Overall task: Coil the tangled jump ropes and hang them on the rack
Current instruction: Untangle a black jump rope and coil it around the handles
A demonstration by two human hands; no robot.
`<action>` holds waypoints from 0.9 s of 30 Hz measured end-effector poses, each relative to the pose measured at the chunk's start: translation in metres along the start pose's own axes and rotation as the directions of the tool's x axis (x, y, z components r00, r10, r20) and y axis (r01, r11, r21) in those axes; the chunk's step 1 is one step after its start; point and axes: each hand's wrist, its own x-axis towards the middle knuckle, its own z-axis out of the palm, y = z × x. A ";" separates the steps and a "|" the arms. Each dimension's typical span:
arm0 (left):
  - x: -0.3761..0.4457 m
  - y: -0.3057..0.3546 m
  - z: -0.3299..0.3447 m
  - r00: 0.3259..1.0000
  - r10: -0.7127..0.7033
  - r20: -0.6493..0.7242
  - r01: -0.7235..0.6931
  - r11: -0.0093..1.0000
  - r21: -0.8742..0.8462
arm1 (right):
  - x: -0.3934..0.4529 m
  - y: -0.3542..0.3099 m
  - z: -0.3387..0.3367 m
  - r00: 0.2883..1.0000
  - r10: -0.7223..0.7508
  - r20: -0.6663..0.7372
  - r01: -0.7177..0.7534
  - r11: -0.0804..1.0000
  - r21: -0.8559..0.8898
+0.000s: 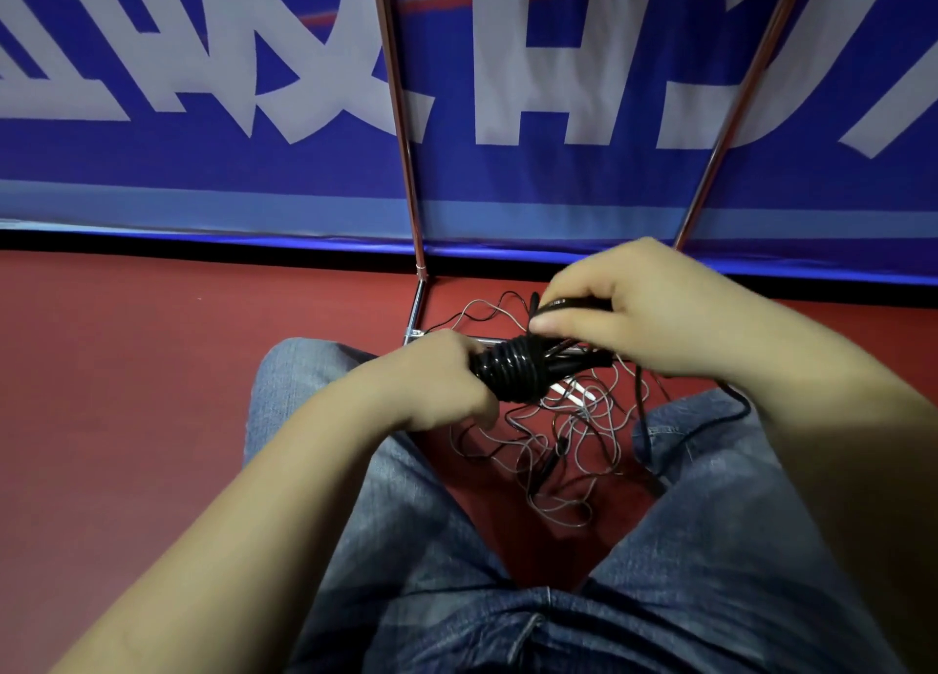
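Observation:
A black jump rope (pixel 512 371) is wound in tight turns round its bundle, held in the air above my knees. My left hand (pixel 436 379) grips the left end of this bundle. My right hand (pixel 624 308) pinches the free black strand just above and to the right of the turns. A loose black length (pixel 640 419) trails down from the bundle to the floor. Below, a tangle of thin grey and black ropes (pixel 573 435) lies on the red floor between my legs. The rack's metal uprights (pixel 403 130) rise behind my hands.
The rack's base bar (pixel 419 308) lies on the red floor just beyond my hands, with a second slanted upright (pixel 731 115) at right. A blue banner with white lettering (pixel 203 90) stands right behind it. My knees in jeans (pixel 325 419) flank the tangle.

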 end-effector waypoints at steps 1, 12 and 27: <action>-0.002 0.001 -0.002 0.999 0.029 0.024 -0.029 1.000 -0.004 | 0.004 0.004 -0.002 1.000 0.015 0.003 -0.015 1.000 0.018; -0.017 0.008 0.003 0.944 0.329 0.038 -0.318 0.931 -0.180 | 0.013 0.031 -0.004 0.946 0.045 0.321 -0.239 0.766 0.596; -0.004 -0.002 0.003 0.986 -0.053 -0.160 -0.084 0.670 -0.738 | 0.004 0.021 0.051 0.950 0.281 0.136 -0.305 0.741 0.598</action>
